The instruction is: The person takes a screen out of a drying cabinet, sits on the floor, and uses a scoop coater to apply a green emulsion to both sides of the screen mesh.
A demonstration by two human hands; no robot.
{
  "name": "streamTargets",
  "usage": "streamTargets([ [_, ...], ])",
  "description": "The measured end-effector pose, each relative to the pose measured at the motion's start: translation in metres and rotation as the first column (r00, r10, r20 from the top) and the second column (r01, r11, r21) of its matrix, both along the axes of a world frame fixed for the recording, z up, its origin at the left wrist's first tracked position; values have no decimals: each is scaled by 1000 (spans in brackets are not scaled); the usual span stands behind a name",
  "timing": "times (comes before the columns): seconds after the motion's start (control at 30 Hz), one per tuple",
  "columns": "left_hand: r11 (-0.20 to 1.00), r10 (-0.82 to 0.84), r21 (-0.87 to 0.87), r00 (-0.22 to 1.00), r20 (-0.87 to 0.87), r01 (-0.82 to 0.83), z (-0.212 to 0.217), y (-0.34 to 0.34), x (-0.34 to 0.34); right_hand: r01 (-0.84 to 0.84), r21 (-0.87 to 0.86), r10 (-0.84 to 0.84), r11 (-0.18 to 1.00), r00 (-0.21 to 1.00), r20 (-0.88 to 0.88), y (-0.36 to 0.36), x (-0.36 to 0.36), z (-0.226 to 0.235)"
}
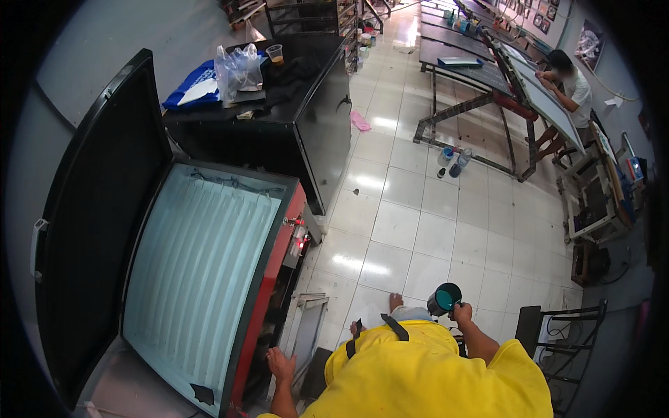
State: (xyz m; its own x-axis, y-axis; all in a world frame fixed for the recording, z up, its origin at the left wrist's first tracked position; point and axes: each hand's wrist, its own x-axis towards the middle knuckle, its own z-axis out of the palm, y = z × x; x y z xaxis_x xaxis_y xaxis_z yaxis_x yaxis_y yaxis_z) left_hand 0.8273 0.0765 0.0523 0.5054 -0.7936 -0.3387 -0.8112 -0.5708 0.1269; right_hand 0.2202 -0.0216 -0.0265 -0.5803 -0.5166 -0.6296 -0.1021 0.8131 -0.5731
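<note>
My right hand (463, 311), in the lower middle of the frame, is closed around a small dark round container (444, 299) with teal colour inside. The container lies on its side in my grip: its open mouth faces up toward the camera and a little to the left, and its long axis runs from my hand toward the upper left. It hangs above the white tiled floor (418, 230), not touching anything else.

My left hand (281, 364) is at the lower left of the middle, fingers spread and holding nothing, resting at the red front edge (268, 279) of the big light box. Its glass bed (198, 265) lies to the left of this hand, under the raised black lid (97, 209). Just beside my left hand, some framed screens (310, 327) lean against the red side.

So the container is well to the right of the light box, and the left hand is the nearer one to the box.
</note>
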Motion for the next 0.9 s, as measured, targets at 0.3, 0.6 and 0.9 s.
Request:
streamTargets([
  [0.3,993,-68,-93,996,54,73,5,-22,-51,174,-35,-170,984,982,86,-5,-39,-5],
  [0.6,996,-49,72,995,83,43,46,-107,-83,46,-32,-41,998,990,133,-68,-89,-22],
  [0.9,976,49,208,995,84,-66,44,-139,-68,-119,-58,125,991,987,99,-124,-142,-5],
])
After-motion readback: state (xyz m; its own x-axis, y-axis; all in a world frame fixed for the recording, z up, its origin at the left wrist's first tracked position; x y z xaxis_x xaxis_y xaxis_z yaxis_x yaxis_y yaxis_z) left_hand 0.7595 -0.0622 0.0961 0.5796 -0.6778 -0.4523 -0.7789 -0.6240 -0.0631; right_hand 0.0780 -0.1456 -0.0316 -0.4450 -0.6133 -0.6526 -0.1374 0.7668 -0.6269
